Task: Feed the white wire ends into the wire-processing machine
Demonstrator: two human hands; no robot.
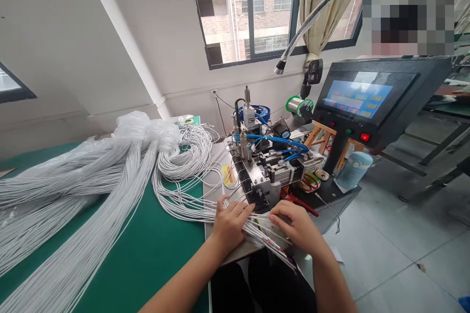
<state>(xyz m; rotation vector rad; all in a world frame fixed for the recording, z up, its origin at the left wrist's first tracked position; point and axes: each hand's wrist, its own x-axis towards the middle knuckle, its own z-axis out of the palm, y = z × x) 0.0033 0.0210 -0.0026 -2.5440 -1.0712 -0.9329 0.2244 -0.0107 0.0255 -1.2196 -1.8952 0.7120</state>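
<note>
A bundle of thin white cables (262, 235) runs across the front of a benchtop machine (262, 176), its ends pointing down to the right with some reddish marks near them. My left hand (230, 224) lies closed over the bundle, fingers toward the machine's front edge. Just right of it, my right hand (296, 225) has thumb and index finger pinched together at a white cable beside the machine's front. Its other fingers are curled, and the exact fingertip contact is hard to see. Coiled white cables (185, 156) lie left of the machine and lead into the bundle.
Long white cable bundles in plastic (121, 171) cover much of the green table (167, 259). A control screen (360, 95) stands at right, near a solder wire spool (296, 106), red-handled pliers (299, 203) and a blue cup (354, 170). A lamp (281, 66) hangs above.
</note>
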